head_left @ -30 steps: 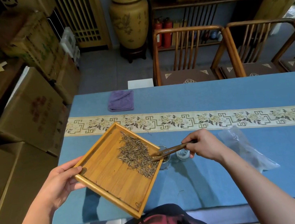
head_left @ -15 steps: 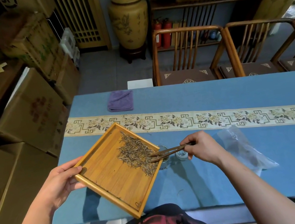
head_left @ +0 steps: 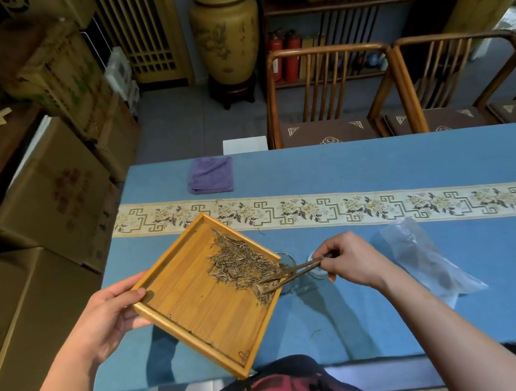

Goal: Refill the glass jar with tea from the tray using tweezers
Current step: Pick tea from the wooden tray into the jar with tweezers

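My left hand [head_left: 106, 319] grips tilted tray [head_left: 200, 316] corner above surface [head_left: 398, 308]. My right hand [head_left: 352, 263] pinches tweezers [head_left: 289, 275], tips in tea [head_left: 243, 263] at tray edge, over glass jar [head_left: 287, 259].

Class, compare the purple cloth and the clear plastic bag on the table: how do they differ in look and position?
The purple cloth is opaque and folded square; the clear plastic bag is see-through and crumpled long. The cloth lies beyond the patterned runner, at the table's far edge; the bag lies nearer the person, right of the right hand. Both lie flat, untouched.
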